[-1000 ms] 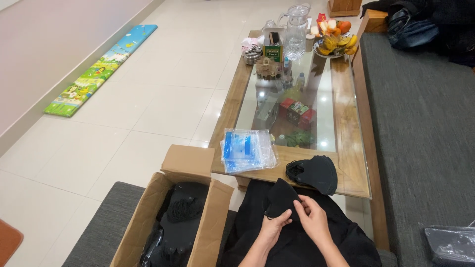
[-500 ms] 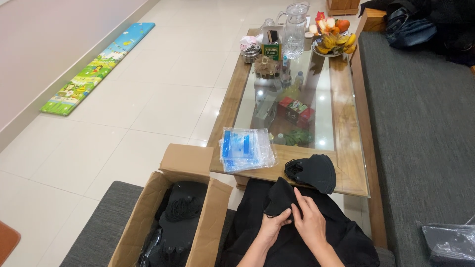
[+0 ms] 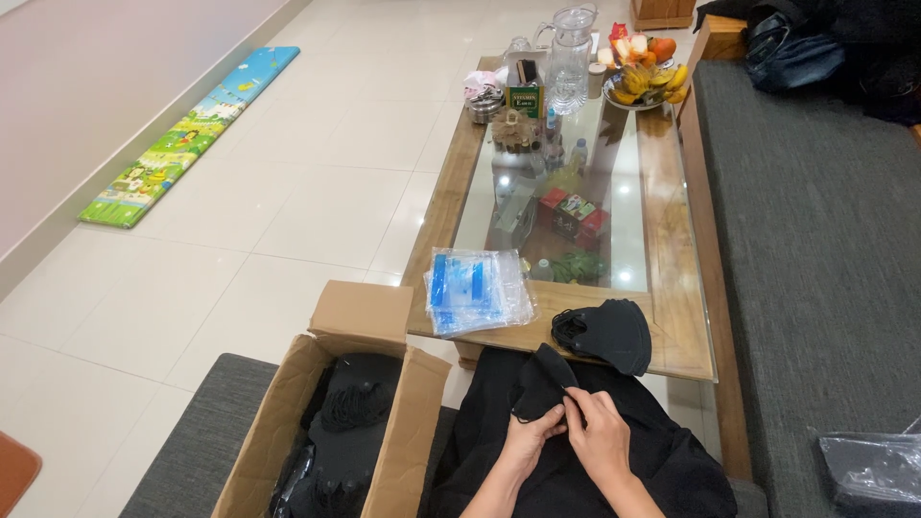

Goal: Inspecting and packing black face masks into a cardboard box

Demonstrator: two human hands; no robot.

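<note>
Both forearms come up from the bottom edge of the frame, angled in toward each other over the lap, bare from the wrist up as far as you can see. Left hand (image 3: 531, 438) is palm-down-ish, fingers curled and pinching forward at the top. Right hand (image 3: 600, 436) sits right up against it, knuckles facing the camera, thumb and forefinger closed in a pinch. The two hands are basically touching at the fingertips, wrists slightly bent.

We see a black face mask (image 3: 537, 386), black mask stack (image 3: 606, 333), clear bags with blue print (image 3: 475, 289), brown cardboard box (image 3: 355, 403), yellow bananas (image 3: 645, 84), multicoloured cartoon-pattern mat (image 3: 182, 139), grey sofa (image 3: 815, 249).
</note>
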